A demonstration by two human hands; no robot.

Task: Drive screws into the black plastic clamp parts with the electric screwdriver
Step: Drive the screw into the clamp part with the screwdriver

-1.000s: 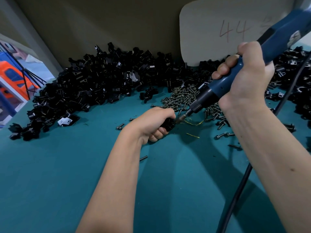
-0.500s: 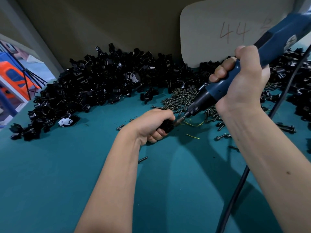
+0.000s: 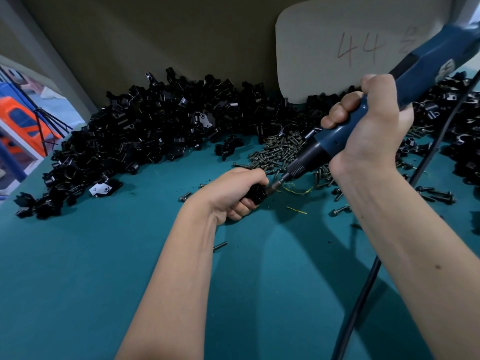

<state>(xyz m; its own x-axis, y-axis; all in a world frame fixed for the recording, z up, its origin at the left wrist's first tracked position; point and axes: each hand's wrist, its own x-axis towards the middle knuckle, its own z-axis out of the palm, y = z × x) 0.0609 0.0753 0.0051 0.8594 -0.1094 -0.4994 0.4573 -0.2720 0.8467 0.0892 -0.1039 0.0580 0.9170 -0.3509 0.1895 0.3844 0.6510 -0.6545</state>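
Note:
My left hand [image 3: 233,193] grips a black plastic clamp part [image 3: 257,194] against the teal table; only the part's right end shows past my fingers. My right hand [image 3: 371,128] is wrapped round the blue electric screwdriver [image 3: 345,133], which slants down to the left. Its bit [image 3: 276,183] touches the clamp part at my left hand. Whether a screw sits under the bit is hidden. Just behind the driver's nose lies a heap of dark screws [image 3: 280,152].
A big pile of black clamp parts [image 3: 155,133] lines the back wall, with more at the right [image 3: 457,141]. A card marked 44 [image 3: 337,48] leans on the wall. The driver's black cable [image 3: 363,287] runs down to the lower right. Loose screws [image 3: 439,194] lie scattered on the teal table [image 3: 78,281].
Both hands and the screwdriver have shifted slightly left and up in view. The bit stays on the clamp part throughout.

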